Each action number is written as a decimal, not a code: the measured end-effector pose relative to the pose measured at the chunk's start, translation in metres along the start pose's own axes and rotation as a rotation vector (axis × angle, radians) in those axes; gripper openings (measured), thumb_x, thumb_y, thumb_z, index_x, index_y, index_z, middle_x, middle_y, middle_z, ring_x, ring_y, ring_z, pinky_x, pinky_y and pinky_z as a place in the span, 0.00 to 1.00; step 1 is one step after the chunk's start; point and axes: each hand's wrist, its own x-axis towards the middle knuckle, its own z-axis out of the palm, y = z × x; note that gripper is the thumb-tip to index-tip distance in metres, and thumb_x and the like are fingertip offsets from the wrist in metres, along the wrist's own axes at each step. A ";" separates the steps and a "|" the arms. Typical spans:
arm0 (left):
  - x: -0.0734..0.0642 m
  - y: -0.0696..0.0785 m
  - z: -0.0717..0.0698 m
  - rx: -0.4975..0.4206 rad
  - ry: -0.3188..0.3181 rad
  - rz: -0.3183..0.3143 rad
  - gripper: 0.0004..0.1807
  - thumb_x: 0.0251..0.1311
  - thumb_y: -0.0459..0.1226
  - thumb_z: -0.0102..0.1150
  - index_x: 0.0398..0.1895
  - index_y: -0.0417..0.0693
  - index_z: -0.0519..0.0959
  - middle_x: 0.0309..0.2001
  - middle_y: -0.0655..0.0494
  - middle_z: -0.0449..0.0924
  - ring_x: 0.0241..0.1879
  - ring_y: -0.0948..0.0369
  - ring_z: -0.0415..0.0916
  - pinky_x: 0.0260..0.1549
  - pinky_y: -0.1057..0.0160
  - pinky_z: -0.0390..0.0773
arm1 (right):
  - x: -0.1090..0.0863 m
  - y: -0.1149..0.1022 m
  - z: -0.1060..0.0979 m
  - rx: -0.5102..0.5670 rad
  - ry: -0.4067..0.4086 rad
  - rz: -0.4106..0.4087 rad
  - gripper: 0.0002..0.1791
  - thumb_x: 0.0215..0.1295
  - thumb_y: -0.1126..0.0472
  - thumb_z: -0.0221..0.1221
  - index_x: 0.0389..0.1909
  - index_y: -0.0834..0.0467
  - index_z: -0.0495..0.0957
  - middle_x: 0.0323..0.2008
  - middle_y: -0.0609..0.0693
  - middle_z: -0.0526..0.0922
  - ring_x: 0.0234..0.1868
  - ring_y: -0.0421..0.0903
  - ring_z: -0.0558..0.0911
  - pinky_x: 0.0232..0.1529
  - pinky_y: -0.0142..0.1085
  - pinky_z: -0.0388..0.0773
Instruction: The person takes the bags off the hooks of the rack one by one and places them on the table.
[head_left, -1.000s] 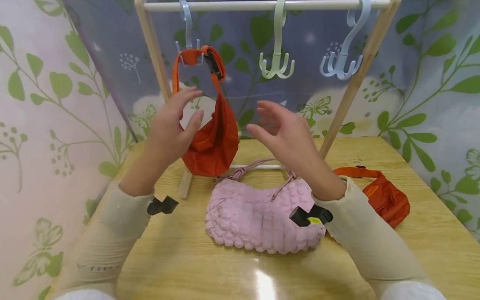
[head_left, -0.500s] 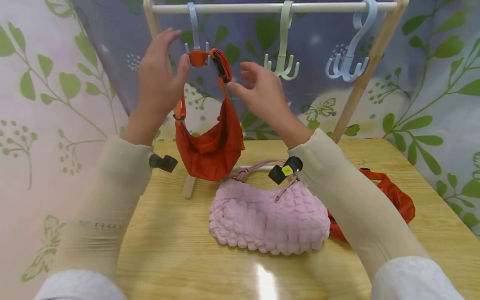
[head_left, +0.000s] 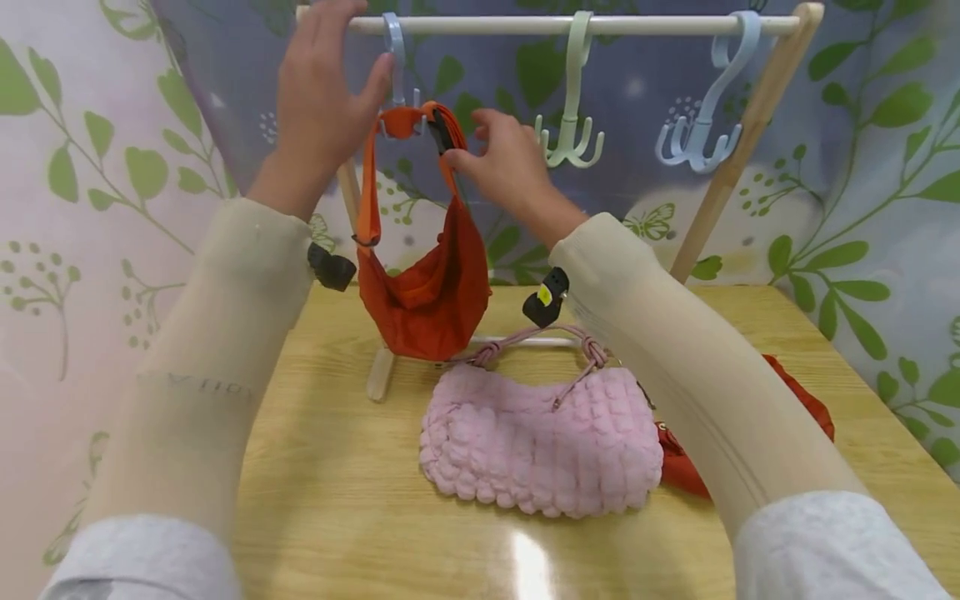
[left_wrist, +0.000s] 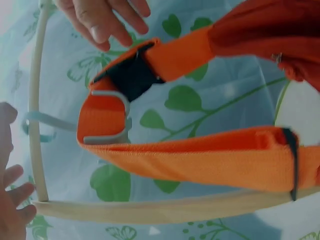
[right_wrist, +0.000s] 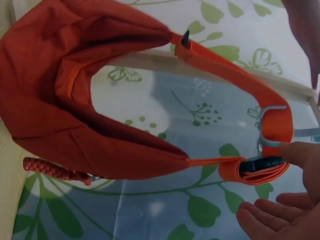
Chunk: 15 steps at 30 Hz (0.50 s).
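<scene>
An orange-red crossbody bag (head_left: 427,300) hangs by its strap (left_wrist: 190,160) from a blue multi-prong hook (head_left: 395,58) on the white rail. My left hand (head_left: 318,92) is raised left of this hook, fingers straight, its fingertips up at the rail's left end; it holds nothing. On the other side, my right hand (head_left: 510,158) has its thumb right at the folded strap and black buckle (right_wrist: 261,164). Its fingers are spread loosely. The strap's loop sits over two hook prongs in the left wrist view.
A pink puffy handbag (head_left: 540,442) lies on the wooden table (head_left: 337,500) below. Partly behind my right sleeve lies another red bag (head_left: 686,471). A green hook (head_left: 570,125) and a second blue hook (head_left: 701,125) hang farther right on the rail (head_left: 660,25).
Both hands have risen toward the hook; my left hand went up to the rail and my right hand moved left to the strap. The orange-red bag stays hanging.
</scene>
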 end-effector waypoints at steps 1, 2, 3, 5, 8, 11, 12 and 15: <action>0.003 -0.001 0.000 0.008 -0.006 0.001 0.28 0.69 0.48 0.49 0.63 0.36 0.71 0.61 0.41 0.72 0.63 0.51 0.67 0.66 0.63 0.61 | 0.002 0.000 0.000 -0.001 -0.008 0.004 0.39 0.65 0.45 0.60 0.73 0.51 0.60 0.65 0.49 0.72 0.62 0.42 0.74 0.59 0.34 0.72; 0.006 -0.002 -0.001 0.016 -0.014 0.002 0.29 0.68 0.49 0.50 0.63 0.37 0.71 0.62 0.42 0.72 0.63 0.51 0.66 0.66 0.62 0.60 | 0.004 0.000 0.001 0.002 -0.016 0.009 0.39 0.65 0.45 0.60 0.74 0.51 0.59 0.65 0.49 0.72 0.63 0.42 0.73 0.59 0.34 0.72; 0.008 -0.003 -0.002 0.024 -0.027 0.000 0.29 0.68 0.49 0.50 0.65 0.39 0.70 0.63 0.44 0.71 0.64 0.52 0.66 0.67 0.62 0.59 | 0.006 0.000 0.001 0.014 -0.025 0.014 0.39 0.65 0.45 0.60 0.74 0.51 0.59 0.66 0.50 0.72 0.63 0.42 0.73 0.59 0.34 0.72; 0.013 -0.005 -0.004 0.060 -0.075 -0.005 0.32 0.68 0.52 0.49 0.69 0.42 0.67 0.67 0.46 0.67 0.67 0.53 0.62 0.69 0.63 0.54 | 0.010 -0.001 0.003 0.057 -0.044 0.024 0.40 0.65 0.45 0.60 0.74 0.52 0.57 0.66 0.50 0.71 0.64 0.42 0.72 0.59 0.34 0.72; 0.021 -0.006 -0.006 0.107 -0.169 -0.024 0.35 0.69 0.54 0.48 0.73 0.47 0.62 0.71 0.50 0.62 0.70 0.54 0.57 0.70 0.64 0.48 | 0.015 -0.003 0.005 0.121 -0.068 0.036 0.40 0.65 0.46 0.61 0.74 0.53 0.57 0.65 0.51 0.72 0.62 0.43 0.74 0.58 0.33 0.72; 0.027 -0.007 -0.009 0.137 -0.252 -0.037 0.36 0.69 0.55 0.48 0.74 0.50 0.59 0.71 0.50 0.62 0.68 0.52 0.59 0.70 0.63 0.49 | 0.019 -0.004 0.009 0.160 -0.083 0.033 0.36 0.66 0.49 0.61 0.72 0.53 0.62 0.60 0.51 0.78 0.54 0.43 0.80 0.54 0.32 0.74; 0.029 -0.007 -0.010 0.140 -0.272 -0.045 0.35 0.69 0.55 0.49 0.74 0.50 0.59 0.70 0.49 0.63 0.67 0.51 0.61 0.70 0.62 0.51 | 0.020 -0.004 0.010 0.164 -0.087 0.029 0.35 0.66 0.49 0.60 0.71 0.54 0.63 0.58 0.52 0.79 0.52 0.43 0.81 0.52 0.32 0.75; 0.031 -0.008 -0.011 0.142 -0.318 -0.068 0.35 0.69 0.54 0.49 0.75 0.51 0.59 0.68 0.48 0.65 0.63 0.50 0.64 0.69 0.60 0.56 | 0.021 -0.004 0.013 0.183 -0.098 0.027 0.31 0.67 0.51 0.60 0.69 0.54 0.66 0.53 0.52 0.82 0.47 0.44 0.83 0.49 0.33 0.76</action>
